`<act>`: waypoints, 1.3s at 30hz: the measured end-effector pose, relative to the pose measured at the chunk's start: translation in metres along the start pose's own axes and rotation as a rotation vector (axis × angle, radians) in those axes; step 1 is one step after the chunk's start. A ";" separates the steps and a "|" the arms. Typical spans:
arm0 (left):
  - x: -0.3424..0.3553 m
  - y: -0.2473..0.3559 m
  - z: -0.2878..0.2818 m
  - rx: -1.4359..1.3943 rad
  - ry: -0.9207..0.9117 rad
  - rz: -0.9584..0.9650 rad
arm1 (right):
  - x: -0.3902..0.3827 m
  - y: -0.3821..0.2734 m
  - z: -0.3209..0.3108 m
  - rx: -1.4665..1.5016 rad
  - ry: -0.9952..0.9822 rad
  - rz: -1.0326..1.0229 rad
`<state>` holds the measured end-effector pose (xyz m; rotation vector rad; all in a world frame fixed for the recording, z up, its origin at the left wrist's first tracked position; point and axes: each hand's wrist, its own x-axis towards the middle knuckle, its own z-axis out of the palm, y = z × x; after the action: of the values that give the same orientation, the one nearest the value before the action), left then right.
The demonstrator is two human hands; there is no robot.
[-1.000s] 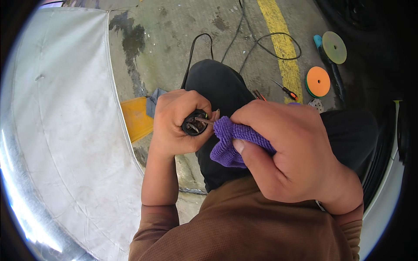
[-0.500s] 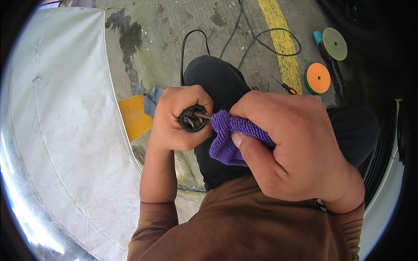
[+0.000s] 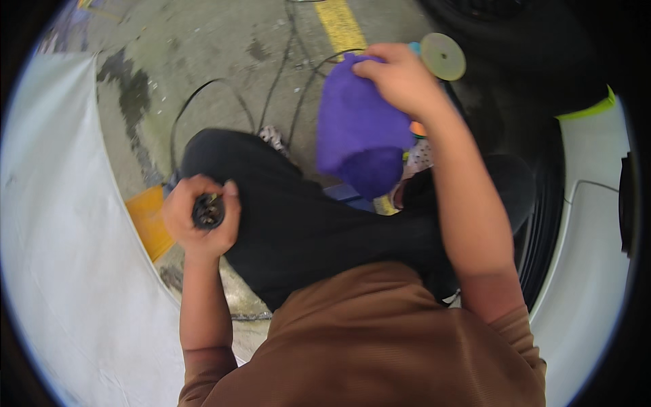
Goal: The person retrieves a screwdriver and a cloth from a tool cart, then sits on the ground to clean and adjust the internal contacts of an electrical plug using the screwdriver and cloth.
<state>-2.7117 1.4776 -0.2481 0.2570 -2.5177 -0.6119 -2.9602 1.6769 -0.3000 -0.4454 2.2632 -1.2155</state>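
My left hand is wrapped round a black cylindrical part near my left knee. Its open round end faces up, and small brownish and metallic bits show inside; the rest is hidden by my fingers. Out ahead, my right hand pinches a purple cloth by its upper edge. The cloth hangs spread out, with its darker lower part folded over. It is apart from the black part and covers some of the floor and things behind it.
Black cable loops over the concrete floor by a yellow stripe. A pale green disc lies beyond my right wrist. White sheeting and a yellow piece are at left; a white car panel stands at right.
My right hand has moved up and away from the black part, and the bunched cloth now hangs open. My left hand still holds the part, lower and further left in view. The view has shifted.
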 end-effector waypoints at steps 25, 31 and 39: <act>-0.015 -0.042 -0.021 -0.091 0.007 -0.099 | 0.011 0.263 0.143 -0.914 -0.290 0.556; 0.007 -0.035 -0.011 -0.076 0.010 -0.033 | 0.032 0.271 0.118 -0.732 -0.372 0.642; 0.025 -0.018 0.008 -0.358 -0.048 -0.023 | 0.034 0.079 0.008 -0.417 -0.236 0.042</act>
<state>-2.7355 1.4572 -0.2515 0.1407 -2.3971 -1.0708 -2.9864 1.6968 -0.3802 -0.6534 2.2983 -0.6252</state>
